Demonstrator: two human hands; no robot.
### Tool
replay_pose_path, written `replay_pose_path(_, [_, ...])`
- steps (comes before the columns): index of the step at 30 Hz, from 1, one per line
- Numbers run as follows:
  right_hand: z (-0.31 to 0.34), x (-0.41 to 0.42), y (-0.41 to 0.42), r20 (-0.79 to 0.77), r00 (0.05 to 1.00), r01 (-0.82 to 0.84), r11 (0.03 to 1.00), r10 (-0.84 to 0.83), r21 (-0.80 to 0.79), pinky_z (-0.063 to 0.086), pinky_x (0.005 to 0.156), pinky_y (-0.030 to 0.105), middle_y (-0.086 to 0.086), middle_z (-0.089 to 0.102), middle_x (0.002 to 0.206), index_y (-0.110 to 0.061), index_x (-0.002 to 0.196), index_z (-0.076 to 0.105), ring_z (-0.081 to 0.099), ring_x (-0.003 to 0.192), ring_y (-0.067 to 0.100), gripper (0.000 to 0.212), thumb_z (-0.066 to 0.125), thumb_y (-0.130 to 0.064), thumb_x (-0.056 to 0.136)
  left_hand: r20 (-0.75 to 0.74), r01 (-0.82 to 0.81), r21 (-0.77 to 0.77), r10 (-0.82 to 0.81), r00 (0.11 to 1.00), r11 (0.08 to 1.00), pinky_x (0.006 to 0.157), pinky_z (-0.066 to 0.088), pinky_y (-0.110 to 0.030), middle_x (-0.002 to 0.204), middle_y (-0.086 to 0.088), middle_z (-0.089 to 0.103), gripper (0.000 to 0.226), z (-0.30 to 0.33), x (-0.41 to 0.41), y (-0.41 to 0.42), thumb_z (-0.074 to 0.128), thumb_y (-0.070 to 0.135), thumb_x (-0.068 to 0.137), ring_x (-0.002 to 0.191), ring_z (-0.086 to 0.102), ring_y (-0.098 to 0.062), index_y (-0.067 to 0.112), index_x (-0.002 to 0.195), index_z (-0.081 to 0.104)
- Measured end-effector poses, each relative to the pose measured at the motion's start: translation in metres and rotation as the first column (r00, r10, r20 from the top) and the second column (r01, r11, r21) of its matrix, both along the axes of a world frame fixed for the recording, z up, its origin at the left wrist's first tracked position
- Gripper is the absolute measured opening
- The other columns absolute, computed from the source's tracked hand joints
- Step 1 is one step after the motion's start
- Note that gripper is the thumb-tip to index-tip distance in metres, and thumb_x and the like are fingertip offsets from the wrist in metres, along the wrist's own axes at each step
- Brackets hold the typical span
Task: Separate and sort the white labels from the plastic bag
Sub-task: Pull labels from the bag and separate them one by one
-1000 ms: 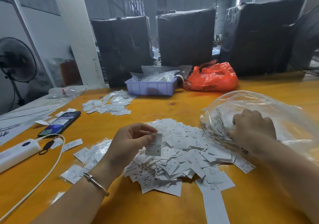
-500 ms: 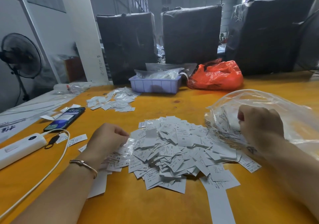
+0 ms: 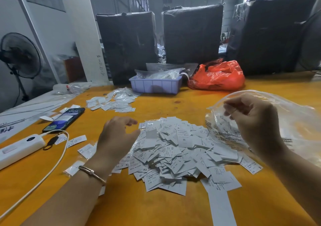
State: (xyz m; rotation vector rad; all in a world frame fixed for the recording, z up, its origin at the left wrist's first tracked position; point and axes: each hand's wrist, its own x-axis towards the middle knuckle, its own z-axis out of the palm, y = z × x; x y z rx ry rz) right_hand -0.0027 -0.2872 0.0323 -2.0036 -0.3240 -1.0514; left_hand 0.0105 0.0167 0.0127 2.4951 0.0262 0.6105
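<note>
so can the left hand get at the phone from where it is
Probably yes: the left hand hovers open at the label pile's left edge, and only bare table and stray labels lie between it and the phone.

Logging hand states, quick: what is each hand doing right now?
Left hand: open, over the label pile, holding nothing.
Right hand: pinching the clear plastic bag.

Label pile [image 3: 175, 149] lies mid-table [image 3: 156, 211], plastic bag [image 3: 295, 121] right, phone [image 3: 64, 119] left, tray [image 3: 154, 85] behind.

We see both forearms bare, without sleeves. Our left wrist wears a thin metal bangle [image 3: 92, 172].
</note>
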Motion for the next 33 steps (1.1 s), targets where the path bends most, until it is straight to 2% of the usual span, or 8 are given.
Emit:
replay_pose_path(5, [-0.003, -0.015, 0.034, -0.202, 0.807, -0.39, 0.758, 0.555, 0.523, 0.05, 0.055, 0.02, 0.012, 0.072, 0.071, -0.005, 0.088, 0.07, 0.063, 0.06, 0.016, 0.021, 0.071, -0.016, 0.071, 0.085, 0.426, -0.231, -0.417, 0.905, 0.875, 0.069, 0.047, -0.009, 0.103, 0.016, 0.066, 0.028, 0.006, -0.022, -0.037, 0.067, 0.045, 0.087, 0.093, 0.059, 0.009, 0.029, 0.109, 0.069])
replay_pose_path(11, [-0.015, -0.024, 0.057, -0.282, 0.674, -0.487, 0.698, 0.682, 0.525, 0.049, 0.055, 0.019, 0.009, 0.072, 0.069, -0.007, 0.087, 0.071, 0.064, 0.06, 0.014, 0.024, 0.076, -0.019, 0.066, -0.076, 0.565, -0.493, -0.68, 0.729, 0.661, 0.087, 0.056, -0.023, 0.112, 0.013, 0.072, 0.045, 0.008, -0.035, -0.055, 0.073, 0.044, 0.079, 0.105, 0.067, -0.001, 0.032, 0.122, 0.062])
replay_pose_path(16, [-0.016, -0.021, 0.058, -0.298, 0.675, -0.489, 0.711, 0.675, 0.505, 0.05, 0.057, 0.019, 0.011, 0.073, 0.072, -0.008, 0.085, 0.072, 0.065, 0.061, 0.016, 0.025, 0.077, -0.022, 0.065, -0.084, 0.544, -0.546, -0.688, 0.721, 0.637, 0.07, 0.056, -0.02, 0.08, -0.008, 0.076, 0.015, 0.006, -0.034, -0.055, 0.077, 0.011, 0.081, 0.074, 0.071, -0.015, 0.003, 0.092, 0.074])
replay_pose_path(19, [-0.021, -0.005, 0.042, -0.393, 0.782, -0.355, 0.863, 0.485, 0.358, 0.05, 0.06, 0.02, 0.005, 0.074, 0.075, -0.01, 0.088, 0.07, 0.068, 0.067, 0.015, 0.01, 0.073, -0.015, 0.08, -0.044, 0.5, -0.562, -0.628, 0.777, 0.659, 0.063, 0.05, -0.015, 0.069, -0.006, 0.072, 0.003, 0.006, -0.03, -0.047, 0.072, 0.004, 0.085, 0.065, 0.066, -0.01, 0.001, 0.085, 0.073])
replay_pose_path(22, [-0.029, 0.007, 0.028, -0.374, 0.912, -0.207, 0.976, 0.169, -0.065, 0.054, 0.067, 0.026, -0.006, 0.07, 0.078, -0.015, 0.089, 0.071, 0.065, 0.073, 0.01, 0.009, 0.072, -0.009, 0.083, 0.048, 0.434, -0.603, -0.513, 0.857, 0.669, 0.057, 0.046, -0.011, 0.065, 0.0, 0.07, 0.008, 0.01, -0.026, -0.038, 0.071, 0.013, 0.086, 0.06, 0.063, -0.007, 0.005, 0.083, 0.07])
replay_pose_path(27, [-0.034, 0.009, 0.031, -0.325, 0.938, -0.253, 0.878, 0.12, -0.406, 0.048, 0.08, 0.024, -0.021, 0.061, 0.1, -0.029, 0.107, 0.067, 0.056, 0.091, -0.002, 0.03, 0.077, -0.028, 0.079, 0.112, 0.376, -0.635, -0.401, 0.909, 0.675, 0.054, 0.044, -0.011, 0.062, -0.001, 0.067, 0.028, 0.01, -0.022, -0.032, 0.072, 0.034, 0.075, 0.057, 0.059, -0.008, 0.006, 0.079, 0.067])
replay_pose_path(30, [-0.037, 0.01, 0.039, -0.435, 0.898, -0.31, 0.804, 0.072, -0.508, 0.035, 0.107, 0.035, -0.018, 0.051, 0.137, -0.033, 0.134, 0.051, 0.043, 0.127, 0.004, 0.056, 0.066, -0.049, 0.083, 0.102, 0.369, -0.638, -0.401, 0.911, 0.676, 0.054, 0.044, -0.012, 0.062, -0.002, 0.067, 0.027, 0.008, -0.022, -0.034, 0.072, 0.035, 0.077, 0.057, 0.06, -0.008, 0.009, 0.076, 0.066])
replay_pose_path(33, [-0.042, 0.012, 0.046, -0.454, 0.89, -0.309, 0.787, 0.042, -0.534, 0.03, 0.111, 0.037, -0.013, 0.052, 0.139, -0.031, 0.136, 0.05, 0.041, 0.131, 0.007, 0.053, 0.06, -0.05, 0.088, 0.068, 0.367, -0.638, -0.425, 0.903, 0.677, 0.056, 0.047, -0.014, 0.068, -0.002, 0.073, 0.023, 0.008, -0.023, -0.037, 0.072, 0.032, 0.077, 0.062, 0.065, -0.008, 0.01, 0.081, 0.068])
